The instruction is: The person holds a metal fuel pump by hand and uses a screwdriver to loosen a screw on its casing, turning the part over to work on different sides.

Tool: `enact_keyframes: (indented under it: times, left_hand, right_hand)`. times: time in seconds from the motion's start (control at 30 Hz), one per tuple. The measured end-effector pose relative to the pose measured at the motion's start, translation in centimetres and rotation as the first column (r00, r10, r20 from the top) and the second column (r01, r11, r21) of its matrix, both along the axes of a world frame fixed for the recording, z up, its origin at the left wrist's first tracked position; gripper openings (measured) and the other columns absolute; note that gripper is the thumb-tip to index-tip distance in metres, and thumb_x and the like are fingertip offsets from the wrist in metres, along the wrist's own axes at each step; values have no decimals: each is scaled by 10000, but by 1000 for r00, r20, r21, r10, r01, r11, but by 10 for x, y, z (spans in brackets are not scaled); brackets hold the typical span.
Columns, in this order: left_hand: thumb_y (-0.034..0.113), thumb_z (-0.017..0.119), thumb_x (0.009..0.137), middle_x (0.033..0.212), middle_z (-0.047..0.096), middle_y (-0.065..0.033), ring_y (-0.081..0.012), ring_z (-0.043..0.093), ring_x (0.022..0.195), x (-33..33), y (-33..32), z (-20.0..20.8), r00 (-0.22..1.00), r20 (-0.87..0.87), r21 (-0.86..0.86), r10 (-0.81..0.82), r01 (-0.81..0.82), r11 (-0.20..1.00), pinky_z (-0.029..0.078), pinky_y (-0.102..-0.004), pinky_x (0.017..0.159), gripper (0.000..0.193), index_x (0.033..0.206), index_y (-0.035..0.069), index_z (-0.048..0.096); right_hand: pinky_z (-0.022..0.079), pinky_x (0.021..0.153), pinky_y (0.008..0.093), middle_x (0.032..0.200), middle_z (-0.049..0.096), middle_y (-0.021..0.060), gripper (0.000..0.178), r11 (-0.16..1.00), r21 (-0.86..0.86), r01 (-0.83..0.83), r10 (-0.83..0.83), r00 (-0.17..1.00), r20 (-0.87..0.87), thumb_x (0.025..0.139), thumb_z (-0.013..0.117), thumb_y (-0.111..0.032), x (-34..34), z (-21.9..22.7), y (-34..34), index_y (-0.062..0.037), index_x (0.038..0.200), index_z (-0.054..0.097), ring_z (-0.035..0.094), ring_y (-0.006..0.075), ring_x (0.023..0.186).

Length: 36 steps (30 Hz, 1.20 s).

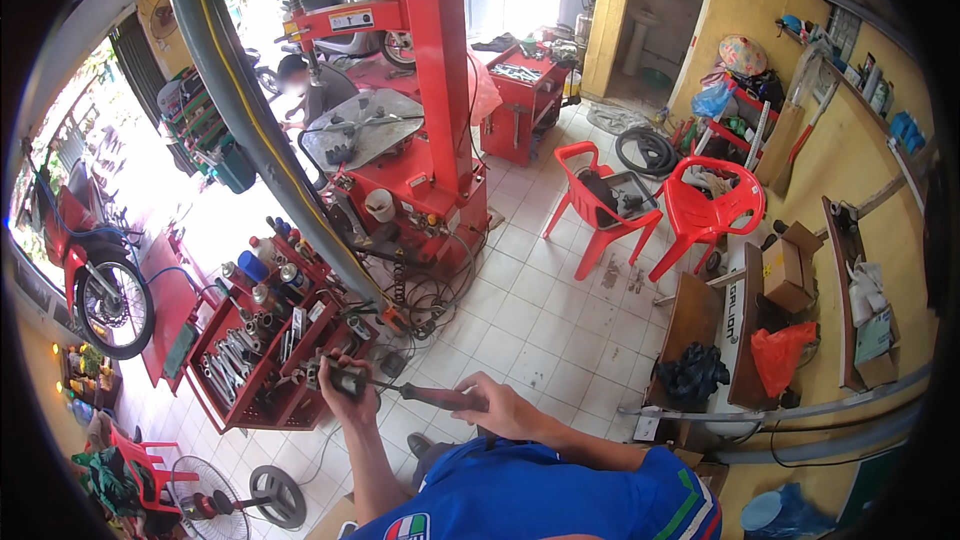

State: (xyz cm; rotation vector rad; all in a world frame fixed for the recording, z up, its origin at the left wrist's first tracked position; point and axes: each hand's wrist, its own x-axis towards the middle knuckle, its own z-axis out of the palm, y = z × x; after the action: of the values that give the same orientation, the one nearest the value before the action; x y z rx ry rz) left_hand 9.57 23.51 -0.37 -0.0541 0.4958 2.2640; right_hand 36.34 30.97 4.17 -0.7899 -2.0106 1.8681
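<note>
My left hand [354, 410] is closed around a small dark metal part [348, 380], held up in front of my body. Its exact kind is too small to make out. In my right hand [508, 410] is a screwdriver [437, 397] with a dark reddish handle, lying nearly level. The shaft points left and its tip reaches the metal part; whether it touches is hard to tell. Just beyond my left hand stands a red tool cart [258, 418], its tray filled with wrenches [228, 365], sockets and spray cans.
A red tyre-changing machine [440, 100] stands ahead, with cables [425, 310] on the tiled floor before it. Two red plastic chairs [712, 202] are at right. Shelves line the right wall. A standing fan [205, 490] is at lower left; another person [325, 95] sits behind the machine.
</note>
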Motion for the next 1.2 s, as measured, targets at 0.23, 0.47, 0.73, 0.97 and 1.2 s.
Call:
enact_keyframes:
  times: [0.23,0.47,0.73,0.97,1.2]
  left_hand:
    - [199,635,959,1021,614,8,-79,591,860,-2,1,-1,1000,-2,-6,5,-5,1000,499,-312,795,239,1186,183,560]
    - [202,632,961,1024,613,7,-80,590,861,1,1,2,1000,-1,3,2,-2,1000,501,-316,794,245,1193,183,557]
    - [199,605,977,1026,606,10,-78,580,856,-3,0,-7,999,42,-2,4,-4,1000,500,-315,786,244,1217,206,562]
    - [276,593,987,1069,612,-3,-98,598,872,-1,-8,-3,999,-40,20,8,-8,1000,494,-320,788,288,1263,210,549]
    - [527,587,947,1143,632,-26,-130,632,954,1,-5,10,999,-54,75,7,-3,997,490,-340,798,498,1296,174,539]
  right_hand:
    - [495,650,290,899,692,109,381,978,-210,-6,-10,997,-73,947,682,-183,0,-6,-2,24,1181,464,641,146,723]
    - [516,736,327,924,703,125,497,999,41,13,-13,1000,0,922,715,-246,-7,-6,-9,-12,1289,475,663,183,782]
    - [522,835,343,1021,722,173,477,999,7,-45,44,994,97,919,707,-334,-8,5,-6,-8,1232,556,706,248,927]
    - [527,837,363,1018,718,196,508,994,92,-63,54,993,106,919,692,-394,-11,-6,-11,-8,1228,572,709,298,951]
    - [516,719,323,846,676,107,407,991,-75,-109,116,989,94,972,634,-313,-9,13,-1,-33,1261,573,659,179,764]
